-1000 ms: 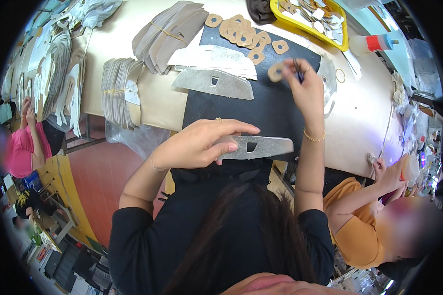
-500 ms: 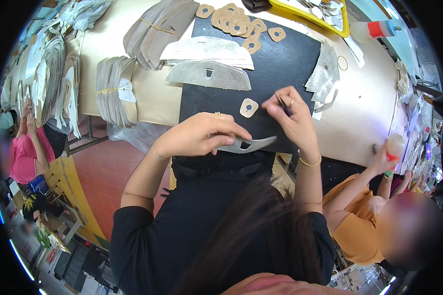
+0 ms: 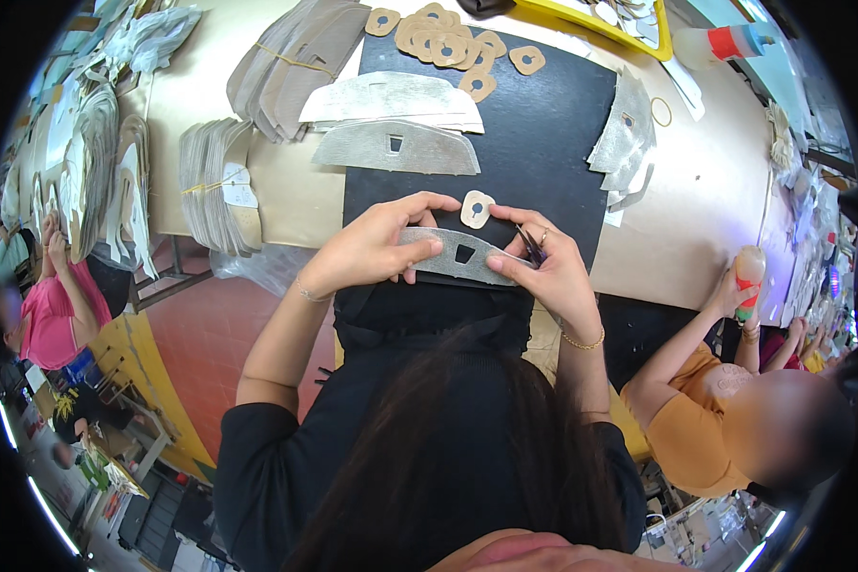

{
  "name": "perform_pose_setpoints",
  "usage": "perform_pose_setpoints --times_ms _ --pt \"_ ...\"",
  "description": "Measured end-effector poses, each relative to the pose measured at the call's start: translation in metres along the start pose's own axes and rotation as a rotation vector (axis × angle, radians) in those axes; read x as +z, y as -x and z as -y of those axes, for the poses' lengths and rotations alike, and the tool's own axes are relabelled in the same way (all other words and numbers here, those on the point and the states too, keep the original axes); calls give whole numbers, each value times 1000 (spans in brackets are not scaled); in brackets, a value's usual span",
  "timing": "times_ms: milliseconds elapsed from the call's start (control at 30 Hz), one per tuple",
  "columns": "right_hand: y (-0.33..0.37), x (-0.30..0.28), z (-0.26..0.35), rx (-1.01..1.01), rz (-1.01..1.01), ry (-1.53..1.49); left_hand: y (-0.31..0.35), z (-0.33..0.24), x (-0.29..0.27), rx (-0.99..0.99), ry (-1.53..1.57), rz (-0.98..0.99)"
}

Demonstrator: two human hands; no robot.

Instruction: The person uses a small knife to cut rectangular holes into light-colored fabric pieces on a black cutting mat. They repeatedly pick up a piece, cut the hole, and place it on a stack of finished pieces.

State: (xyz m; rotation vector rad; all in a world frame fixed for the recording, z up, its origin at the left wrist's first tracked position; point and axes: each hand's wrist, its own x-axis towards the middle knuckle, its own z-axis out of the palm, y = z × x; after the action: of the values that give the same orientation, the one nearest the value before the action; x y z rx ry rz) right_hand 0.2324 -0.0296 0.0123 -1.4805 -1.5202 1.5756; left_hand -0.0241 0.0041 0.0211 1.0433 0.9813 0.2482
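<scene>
My left hand is closed on the left end of a grey curved panel with a four-sided cut-out, its thumb on the face. My right hand pinches the panel's right end and also keeps a small dark pointed tool, perhaps tweezers, against the palm. Just beyond the panel, a pale tan patch with a keyhole-shaped hole lies on the black mat; both index fingers reach close to it. Farther off, another grey panel with a cut-out lies flat, near pale panels.
More tan patches are heaped at the mat's far edge. Grey panels overlap on the right. Banded stacks stand left. A yellow tray and a bottle are far right. A co-worker in orange holds a bottle.
My right hand has come down and toward me to grip the panel's right end. The panel now faces up more, its cut-out showing. The co-worker's bottle has tipped downward.
</scene>
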Motion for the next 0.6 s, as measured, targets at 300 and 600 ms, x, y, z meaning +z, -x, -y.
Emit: perform_pose_setpoints --times_ms 300,600 --pt "0 -4 0 -13 10 53 -1 3 3 -14 5 3" --pt "0 -6 0 44 -9 31 -11 5 3 -16 -19 15"
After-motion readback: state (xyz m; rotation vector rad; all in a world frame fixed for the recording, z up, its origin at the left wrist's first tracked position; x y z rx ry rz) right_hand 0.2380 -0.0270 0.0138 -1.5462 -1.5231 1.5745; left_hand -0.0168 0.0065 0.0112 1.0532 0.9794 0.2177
